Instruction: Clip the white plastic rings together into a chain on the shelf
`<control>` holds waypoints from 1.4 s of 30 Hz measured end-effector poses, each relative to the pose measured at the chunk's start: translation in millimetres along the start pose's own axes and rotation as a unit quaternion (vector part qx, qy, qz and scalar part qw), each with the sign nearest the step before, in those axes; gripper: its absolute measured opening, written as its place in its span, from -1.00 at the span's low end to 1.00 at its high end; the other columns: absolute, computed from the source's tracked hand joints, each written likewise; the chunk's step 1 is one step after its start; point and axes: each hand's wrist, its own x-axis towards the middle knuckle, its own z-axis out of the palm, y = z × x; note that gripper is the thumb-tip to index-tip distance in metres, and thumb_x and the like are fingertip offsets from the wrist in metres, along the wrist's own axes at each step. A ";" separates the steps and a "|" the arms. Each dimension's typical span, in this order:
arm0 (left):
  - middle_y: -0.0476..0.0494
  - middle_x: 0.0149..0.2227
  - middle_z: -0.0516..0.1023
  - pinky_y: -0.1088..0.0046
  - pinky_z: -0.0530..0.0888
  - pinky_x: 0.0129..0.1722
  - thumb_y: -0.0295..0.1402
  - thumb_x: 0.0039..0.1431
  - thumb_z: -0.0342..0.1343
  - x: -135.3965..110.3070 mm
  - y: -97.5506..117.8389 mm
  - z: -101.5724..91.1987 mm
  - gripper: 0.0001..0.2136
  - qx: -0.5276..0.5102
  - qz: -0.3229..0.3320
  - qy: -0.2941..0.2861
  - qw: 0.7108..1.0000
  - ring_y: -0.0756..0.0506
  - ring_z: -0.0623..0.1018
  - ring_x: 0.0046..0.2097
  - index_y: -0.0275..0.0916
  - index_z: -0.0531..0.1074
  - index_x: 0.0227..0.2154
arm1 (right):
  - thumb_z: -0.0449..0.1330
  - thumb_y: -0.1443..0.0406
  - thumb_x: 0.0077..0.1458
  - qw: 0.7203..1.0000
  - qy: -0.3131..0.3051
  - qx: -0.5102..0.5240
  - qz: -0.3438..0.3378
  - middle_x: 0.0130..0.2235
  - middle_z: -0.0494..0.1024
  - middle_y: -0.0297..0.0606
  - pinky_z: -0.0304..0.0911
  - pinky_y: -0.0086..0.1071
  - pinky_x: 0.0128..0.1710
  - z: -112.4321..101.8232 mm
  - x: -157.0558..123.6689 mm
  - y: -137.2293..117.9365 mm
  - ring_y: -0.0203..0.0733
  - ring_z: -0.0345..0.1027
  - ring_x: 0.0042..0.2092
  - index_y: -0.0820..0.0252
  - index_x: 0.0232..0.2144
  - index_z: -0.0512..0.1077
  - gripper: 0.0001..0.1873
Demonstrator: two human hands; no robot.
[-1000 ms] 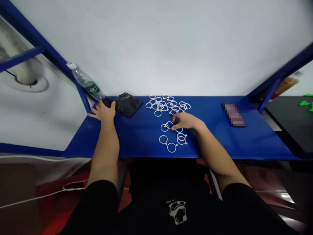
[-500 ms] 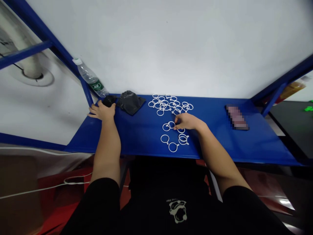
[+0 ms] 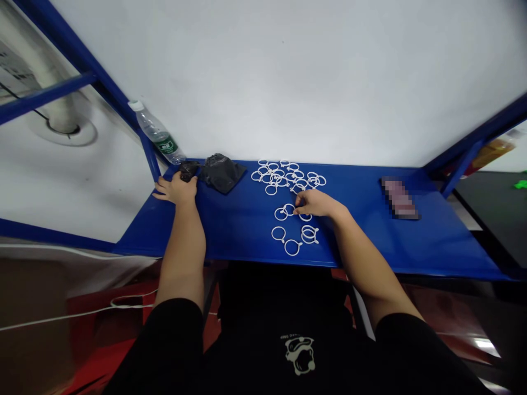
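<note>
My right hand [image 3: 315,203] rests on the blue table [image 3: 239,230] with its fingers drawn together, the tips pinching a white plastic ring [image 3: 289,209]. A few more loose rings [image 3: 293,247] lie just in front of it, and a heap of several rings [image 3: 288,175] lies behind it near the wall. My left hand [image 3: 177,190] lies flat at the table's far left corner with its fingers spread. Its fingertips touch a small black object [image 3: 188,169] beside a crumpled black bag [image 3: 221,172].
A plastic water bottle [image 3: 158,134] leans against the blue frame post [image 3: 149,156] at the back left. A flat blurred object [image 3: 397,197] lies at the right of the table. A white wall stands close behind. A dark table with green pieces [image 3: 521,185] is at the far right.
Both hands have stayed almost where they were. The view has shifted slightly, and the right fingertips have edged along the rings.
</note>
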 end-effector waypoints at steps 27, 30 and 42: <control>-0.42 0.54 0.20 -0.34 0.04 0.56 -0.20 0.39 0.24 -23.5 37.2 -17.3 -0.56 -0.179 0.077 0.052 0.980 -0.47 0.15 0.59 -0.14 0.41 0.26 | 0.36 0.36 0.08 0.999 0.012 -0.048 -0.002 -0.31 0.72 -0.31 0.21 -0.32 -0.31 -3.7 -3.2 -4.6 -0.18 0.52 -0.30 0.10 -0.32 0.64 -0.91; -0.37 0.49 0.31 -0.19 0.17 0.55 -0.29 0.42 0.19 -48.2 67.3 -18.4 -0.68 -0.235 0.177 0.031 0.955 -0.41 0.25 0.55 -0.16 0.49 0.17 | 0.32 0.39 0.08 0.997 0.053 -0.047 -0.011 -0.31 0.71 -0.30 0.21 -0.33 -0.29 -5.7 -3.2 -3.3 -0.20 0.50 -0.30 0.11 -0.32 0.62 -0.89; -0.23 0.36 0.58 0.01 0.38 0.44 -0.30 0.49 0.24 -220.0 155.2 4.1 -0.56 -0.223 0.577 -0.194 0.762 -0.28 0.50 0.41 -0.07 0.51 0.36 | 0.31 0.11 0.11 0.933 0.194 0.274 -0.133 -0.41 0.58 -0.35 0.33 -0.30 -0.30 -2.8 0.5 2.9 -0.22 0.37 -0.39 0.11 -0.22 0.52 -0.75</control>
